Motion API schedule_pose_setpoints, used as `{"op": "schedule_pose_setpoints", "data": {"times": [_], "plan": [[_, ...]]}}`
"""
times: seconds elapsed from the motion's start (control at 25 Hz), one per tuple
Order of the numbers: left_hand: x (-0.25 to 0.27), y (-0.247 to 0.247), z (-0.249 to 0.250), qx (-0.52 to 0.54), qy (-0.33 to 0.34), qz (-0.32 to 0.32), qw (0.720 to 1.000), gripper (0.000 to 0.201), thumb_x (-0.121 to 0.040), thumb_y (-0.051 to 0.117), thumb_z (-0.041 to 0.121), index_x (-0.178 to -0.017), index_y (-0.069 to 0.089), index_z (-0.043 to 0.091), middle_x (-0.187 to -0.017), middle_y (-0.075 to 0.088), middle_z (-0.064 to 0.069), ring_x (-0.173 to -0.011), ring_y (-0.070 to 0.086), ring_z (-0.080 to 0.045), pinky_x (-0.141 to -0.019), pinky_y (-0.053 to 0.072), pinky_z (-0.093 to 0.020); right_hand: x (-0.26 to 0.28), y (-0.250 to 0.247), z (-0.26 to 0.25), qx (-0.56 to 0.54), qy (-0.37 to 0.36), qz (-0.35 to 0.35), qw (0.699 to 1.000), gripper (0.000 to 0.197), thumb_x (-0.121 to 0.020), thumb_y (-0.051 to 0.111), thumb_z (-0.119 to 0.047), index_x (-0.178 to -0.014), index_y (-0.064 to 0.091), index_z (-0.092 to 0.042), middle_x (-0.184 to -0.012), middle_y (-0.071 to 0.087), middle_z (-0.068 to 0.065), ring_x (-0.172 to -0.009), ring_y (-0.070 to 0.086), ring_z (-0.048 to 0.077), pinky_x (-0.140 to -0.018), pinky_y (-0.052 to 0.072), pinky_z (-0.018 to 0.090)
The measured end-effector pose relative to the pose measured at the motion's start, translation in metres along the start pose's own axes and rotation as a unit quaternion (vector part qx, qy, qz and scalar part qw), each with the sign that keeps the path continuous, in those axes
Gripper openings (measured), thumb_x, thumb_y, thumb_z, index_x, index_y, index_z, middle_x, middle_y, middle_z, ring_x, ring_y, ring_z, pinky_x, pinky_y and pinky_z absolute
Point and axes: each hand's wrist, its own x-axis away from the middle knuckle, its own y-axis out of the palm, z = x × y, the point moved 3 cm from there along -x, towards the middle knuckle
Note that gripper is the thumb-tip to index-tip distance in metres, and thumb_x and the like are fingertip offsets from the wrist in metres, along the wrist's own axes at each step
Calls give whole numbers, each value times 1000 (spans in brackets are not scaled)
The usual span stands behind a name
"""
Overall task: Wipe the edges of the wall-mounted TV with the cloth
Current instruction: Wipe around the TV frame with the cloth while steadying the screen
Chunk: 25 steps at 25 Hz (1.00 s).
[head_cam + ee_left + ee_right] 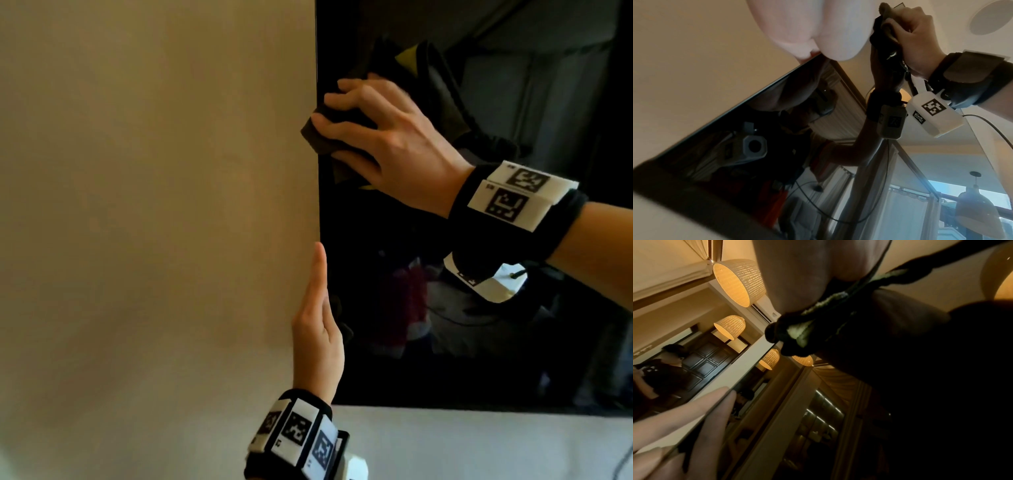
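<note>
The wall-mounted TV point(479, 342) fills the right of the head view, its black screen reflecting the room. My right hand point(370, 126) grips a dark cloth point(313, 133) and presses it over the TV's left edge, about a third of the way down; the cloth wraps slightly onto the wall side. The same cloth point(879, 29) and right hand point(920, 32) show from below in the left wrist view. My left hand point(320, 325) lies flat with straight fingers along the left edge near the TV's lower corner. The cloth point(797, 334) shows dark with a green trim in the right wrist view.
A plain beige wall point(154, 205) lies left of the TV and a lighter wall strip point(479, 445) runs below its bottom edge. A thin cable point(616, 462) hangs at the lower right. The screen reflects woven lamps point(735, 282) and a person.
</note>
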Motion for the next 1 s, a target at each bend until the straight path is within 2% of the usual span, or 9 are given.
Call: {"op": "schedule_pose_setpoints", "data": {"times": [0.08, 0.24, 0.48, 0.56, 0.64, 0.68, 0.8, 0.92, 1.0], "plan": [[16, -1, -9, -2, -7, -6, 1000, 58, -101, 29, 3, -147, 18, 36, -155, 26, 17, -141, 27, -5, -113, 24, -16, 18, 8, -14, 0, 3, 5, 1000, 32, -99, 48, -24, -128, 55, -11, -129, 53, 16, -125, 44, 33, -108, 32, 48], [42, -1, -18, -27, -73, -19, 997, 55, -100, 28, 17, -146, 18, 47, -131, 42, -36, -117, 34, -52, -94, 35, -60, 54, 21, -40, -10, 3, 4, 1000, 31, -100, 48, -25, -127, 55, -13, -130, 54, 14, -124, 45, 30, -106, 34, 45], [76, -2, -33, -62, -81, -10, 995, 51, -100, 27, 21, -146, 21, 43, -116, 42, -44, -101, 43, -55, -83, 38, -61, 102, 35, -75, -15, -3, -38, 999, 31, -100, 48, -25, -129, 53, -15, -130, 54, 13, -122, 39, 27, -101, 32, 40], [93, 3, -43, -75, -93, 2, 993, 50, -101, 27, 19, -146, 22, 41, -123, 58, -24, -97, 54, -49, -84, 45, -53, 126, 42, -90, -22, -10, -61, 998, 32, -100, 47, -25, -129, 53, -15, -130, 54, 12, -121, 38, 26, -100, 31, 39], [105, 5, -48, -79, -100, 15, 992, 51, -103, 28, 15, -146, 22, 41, -122, 60, 27, -84, 65, -34, -81, 54, -36, 149, 48, -102, -22, -19, -91, 995, 33, -99, 46, -24, -131, 51, -15, -131, 53, 12, -122, 37, 26, -100, 29, 38], [109, 4, -50, -79, -100, 19, 992, 51, -103, 28, 15, -146, 22, 42, -121, 58, 31, -80, 64, -35, -79, 55, -37, 160, 51, -108, -22, -25, -100, 994, 34, -99, 47, -23, -132, 49, -15, -132, 53, 12, -122, 38, 27, -101, 29, 38], [118, 5, -59, -72, -107, 31, 991, 52, -103, 28, 17, -145, 21, 45, -139, 55, 0, -106, 61, -39, -93, 51, -45, 186, 61, -122, -17, -30, -108, 994, 37, -98, 51, -20, -133, 47, -14, -132, 52, 11, -123, 39, 27, -101, 31, 37], [132, 10, -73, -48, -142, 43, 988, 53, -102, 31, 8, -148, 25, 32, -139, 46, 20, -124, 50, 1, -105, 42, -23, 207, 71, -136, -19, -27, -118, 993, 40, -96, 55, -19, -135, 45, -14, -132, 50, 11, -124, 38, 26, -102, 31, 37], [141, 13, -84, -17, -166, 53, 984, 50, -101, 33, 9, -149, 30, 24, -134, 43, 37, -126, 45, 8, -108, 40, -29, 219, 76, -145, -27, -35, -139, 989, 43, -95, 55, -17, -137, 42, -13, -135, 48, 11, -126, 36, 26, -104, 29, 37]]}}
